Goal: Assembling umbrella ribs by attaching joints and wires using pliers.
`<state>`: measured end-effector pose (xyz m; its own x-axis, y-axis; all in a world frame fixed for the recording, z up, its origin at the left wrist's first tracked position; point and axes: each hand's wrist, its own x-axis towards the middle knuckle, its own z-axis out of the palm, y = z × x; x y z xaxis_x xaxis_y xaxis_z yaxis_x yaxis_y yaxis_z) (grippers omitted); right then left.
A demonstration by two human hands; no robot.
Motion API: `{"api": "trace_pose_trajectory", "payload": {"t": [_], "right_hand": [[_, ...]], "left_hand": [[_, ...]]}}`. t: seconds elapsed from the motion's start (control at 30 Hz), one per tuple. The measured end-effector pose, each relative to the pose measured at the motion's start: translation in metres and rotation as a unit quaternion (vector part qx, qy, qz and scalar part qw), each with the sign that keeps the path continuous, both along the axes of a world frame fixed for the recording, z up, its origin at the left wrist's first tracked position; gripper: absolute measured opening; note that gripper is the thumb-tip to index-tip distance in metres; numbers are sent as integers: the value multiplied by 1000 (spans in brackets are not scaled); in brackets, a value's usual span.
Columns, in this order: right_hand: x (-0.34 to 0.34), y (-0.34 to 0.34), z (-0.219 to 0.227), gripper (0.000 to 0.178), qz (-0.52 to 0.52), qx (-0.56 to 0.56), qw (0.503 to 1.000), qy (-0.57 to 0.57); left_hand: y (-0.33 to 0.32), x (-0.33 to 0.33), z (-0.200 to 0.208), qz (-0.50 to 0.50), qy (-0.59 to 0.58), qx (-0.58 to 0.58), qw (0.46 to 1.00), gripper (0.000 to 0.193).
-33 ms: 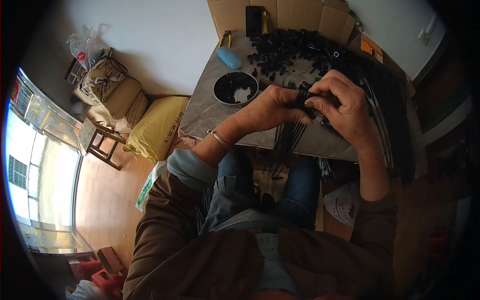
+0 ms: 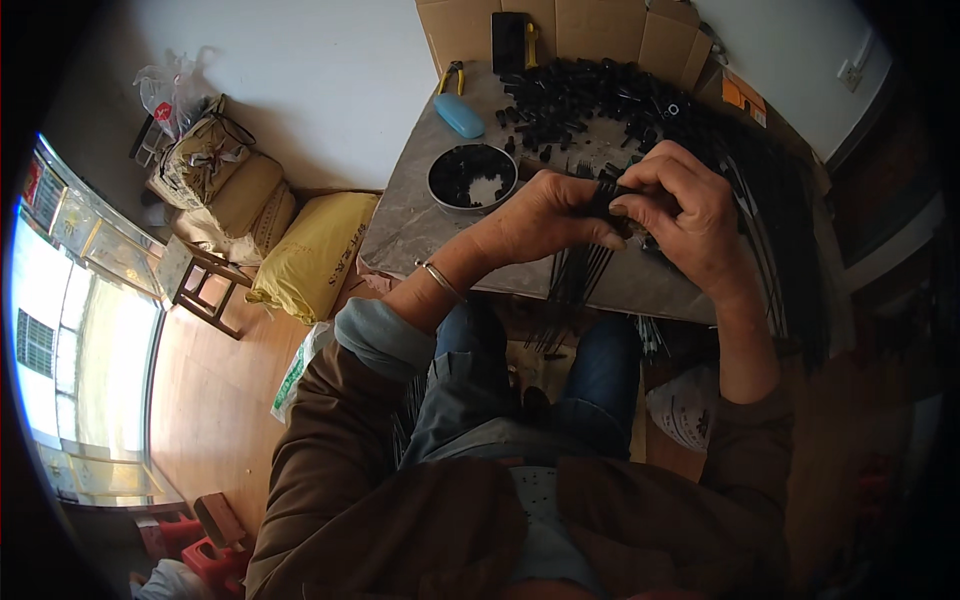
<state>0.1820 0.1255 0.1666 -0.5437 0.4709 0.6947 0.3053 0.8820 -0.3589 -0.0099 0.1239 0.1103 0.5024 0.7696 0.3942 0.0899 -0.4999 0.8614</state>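
Observation:
My left hand (image 2: 555, 212) reaches across the table's near edge, thumb and fingers closed round a dark black piece (image 2: 604, 197). At the right end of that piece, my right hand (image 2: 688, 205) is closed in a pinch. The fingers hide most of the piece, so its exact kind does not show. Thin black rods or wires (image 2: 572, 278) lie beneath my left hand and stick out over the near edge. Left of the hands stands a round metal bowl (image 2: 436, 196) holding small black parts and some white bits.
Many short black fittings (image 2: 590, 90) are heaped at the table's (image 2: 400, 215) back. Yellow-handled pliers (image 2: 452, 76), a light-blue object (image 2: 459, 116) and a dark phone-like slab (image 2: 509, 42) lie at the back left. Long black strands (image 2: 790, 220) run down the right side. Cardboard (image 2: 600, 30) stands behind.

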Motion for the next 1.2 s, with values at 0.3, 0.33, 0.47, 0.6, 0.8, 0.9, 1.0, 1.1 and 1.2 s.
{"api": "trace_pose_trajectory", "payload": {"t": [0.3, 0.33, 0.47, 0.6, 0.8, 0.9, 1.0, 1.1, 1.2], "right_hand": [[-7, 9, 6, 28, -43, 136, 988, -62], [-8, 9, 7, 29, -45, 153, 985, -69], [-11, 13, 1, 30, -41, 134, 988, -63], [-30, 12, -2, 37, -29, 159, 987, 6], [-34, 18, -14, 27, -81, 241, 964, -75], [-41, 18, -13, 30, -106, 240, 963, -67], [-44, 17, -7, 31, -101, 217, 968, -81], [-34, 25, 6, 23, 19, -136, 990, 28], [22, 86, 14, 23, -143, -178, 966, 121]], "left_hand": [[7, -7, -3, -5, 22, 20, 1000, 24], [8, -8, -4, -8, 36, 25, 999, 25], [8, -8, -2, -22, 13, 39, 999, 26], [7, -6, -3, 6, 37, 31, 999, 23], [2, 12, -61, 70, 20, 81, 994, 45], [1, 10, -99, 126, 81, 165, 975, 67], [0, 1, -117, 85, 356, 282, 887, 84], [7, 0, -138, 75, 282, 284, 913, 89], [11, 3, -139, 70, 298, 265, 914, 95]]}}
